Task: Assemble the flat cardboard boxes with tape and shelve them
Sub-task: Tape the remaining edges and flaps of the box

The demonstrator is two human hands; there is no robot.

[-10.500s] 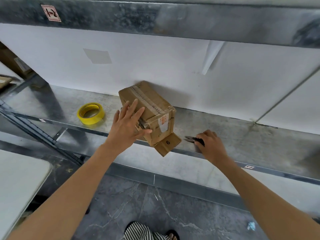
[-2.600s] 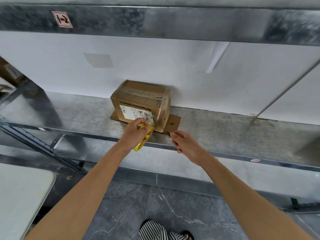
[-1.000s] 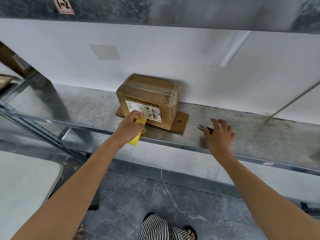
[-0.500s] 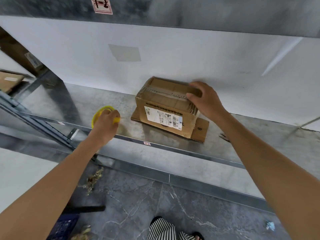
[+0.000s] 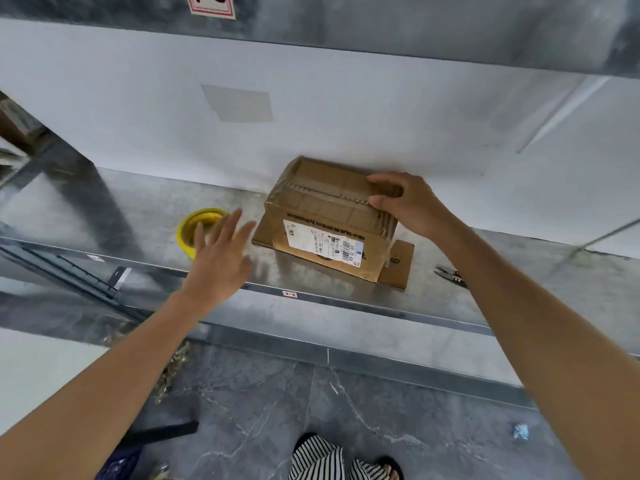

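Note:
A small taped cardboard box (image 5: 322,216) with a white shipping label on its front stands on the metal shelf (image 5: 519,289), close to the white back wall. Two bottom flaps stick out flat at its left and right. My right hand (image 5: 405,202) grips the box's top right edge, thumb in front and fingers over the top. A yellow tape roll (image 5: 188,226) lies flat on the shelf left of the box. My left hand (image 5: 221,251) hovers just right of the roll, fingers spread, holding nothing.
Small black snips (image 5: 450,273) lie on the shelf right of the box, partly behind my right forearm. A second metal shelf (image 5: 381,26) runs overhead. A diagonal brace (image 5: 62,268) crosses at the left. Grey stone floor and striped trousers (image 5: 322,459) show below.
My left hand has let go of the tape roll, now lying on the shelf, and opened beside it. My right hand, which set down the snips earlier, stays on the box top.

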